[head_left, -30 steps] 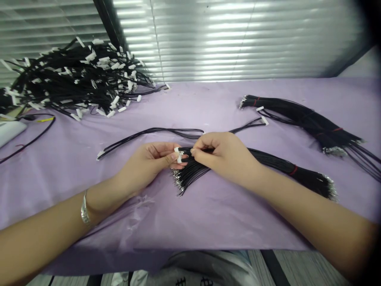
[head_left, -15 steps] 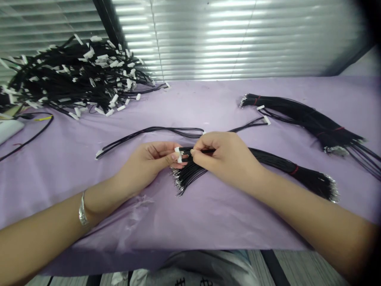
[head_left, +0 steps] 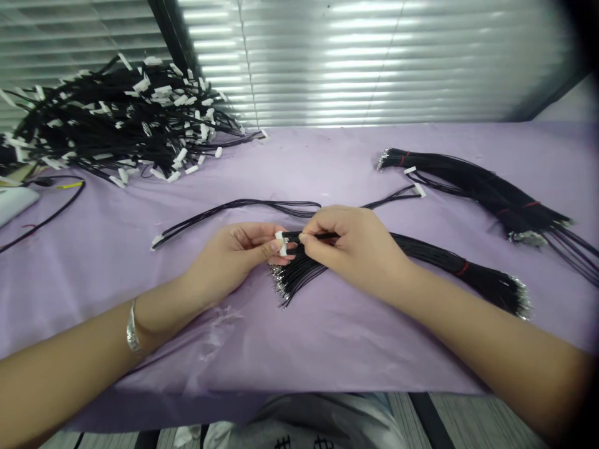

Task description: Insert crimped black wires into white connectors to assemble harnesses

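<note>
Pinched between the thumb and fingers of my left hand [head_left: 250, 246] is a white connector housing [head_left: 281, 243]. My right hand [head_left: 353, 240] is closed just to its right, thumb and forefinger gripping a black wire whose metal tip points at the housing. Beneath both hands lies a bundle of black wires [head_left: 421, 252] with bare metal terminals fanned out at its left end, near my left fingertips. A red tie binds the bundle towards its right end. Whether the wire's tip sits inside the housing is too small to tell.
A big heap of black cables with white connectors [head_left: 135, 125] fills the back left. Another tied wire bundle [head_left: 468, 181] lies at the back right. A finished-looking cable [head_left: 234, 204] stretches behind my hands. White blinds [head_left: 374, 62] stand along the purple-covered table's [head_left: 318, 168] back edge.
Both hands keep almost the same place and grip. The whole view has shifted very slightly; nothing else has visibly moved.
</note>
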A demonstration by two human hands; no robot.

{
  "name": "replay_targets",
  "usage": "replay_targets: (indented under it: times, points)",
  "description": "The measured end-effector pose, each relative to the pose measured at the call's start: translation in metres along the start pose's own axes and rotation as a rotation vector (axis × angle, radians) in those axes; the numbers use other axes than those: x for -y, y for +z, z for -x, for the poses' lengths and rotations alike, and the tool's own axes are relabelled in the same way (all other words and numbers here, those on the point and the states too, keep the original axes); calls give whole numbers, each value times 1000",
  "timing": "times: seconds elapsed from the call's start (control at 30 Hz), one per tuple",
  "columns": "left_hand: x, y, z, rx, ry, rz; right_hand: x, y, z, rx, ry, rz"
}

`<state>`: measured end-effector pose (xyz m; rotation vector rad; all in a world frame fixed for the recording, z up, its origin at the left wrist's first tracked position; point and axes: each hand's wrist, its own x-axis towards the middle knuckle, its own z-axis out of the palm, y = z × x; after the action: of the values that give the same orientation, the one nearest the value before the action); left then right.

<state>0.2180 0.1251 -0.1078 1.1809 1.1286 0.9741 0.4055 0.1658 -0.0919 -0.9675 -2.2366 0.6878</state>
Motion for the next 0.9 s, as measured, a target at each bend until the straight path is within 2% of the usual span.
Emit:
replay_targets:
  times: [0.17,0.3,0.43,0.67,0.9]
  points:
    - [2,-1,-1,2,9,-3,-2,0,1,-22,-66,24]
    - [1,-2,-1,20,29,-5,-2,0,0,-22,0,10]
    - [-1,-1,1,0,30,-11,1,-2,0,-21,4,15]
    - [-2,0,1,-46,23,-46,3,-5,-1,57,137,-90]
    - [0,0,2,-28,28,5,4,-10,-2,110,185,-145]
